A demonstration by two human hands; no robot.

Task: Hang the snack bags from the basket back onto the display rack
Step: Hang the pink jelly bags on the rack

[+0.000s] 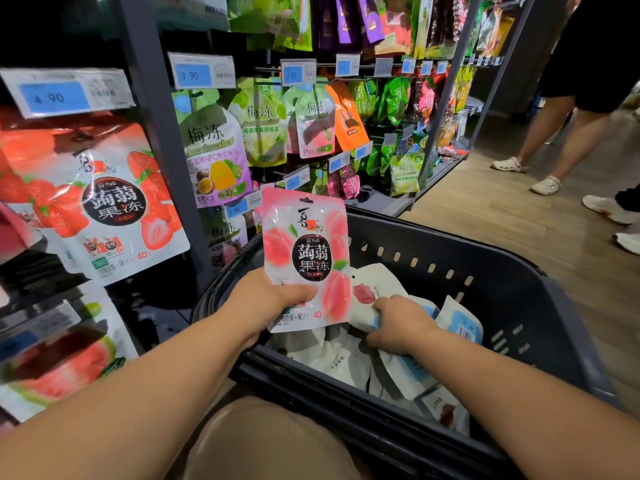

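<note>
Over the near-left rim of the dark basket (pixel 485 261), the left grip (pixel 272 297) pinches the lower part of a pink peach jelly bag (pixel 304 251), which it holds upright. Inside the basket, the right grip (pixel 403 323) curls round a white bag (pixel 377 282) lying on a loose heap of white-and-blue pouches (pixel 464 323). Left of the basket rises the display rack (pixel 156 133), its hooks crowded with a strawberry bag (pixel 104 202), a watermelon bag (pixel 62 362), green plum-jelly bags (pixel 263 126) and blue price tags (pixel 194 75). Right of the basket and beyond it lies a wooden floor (pixel 519 230), where bystanders' legs (pixel 561 133) stand in pale shoes.
</note>
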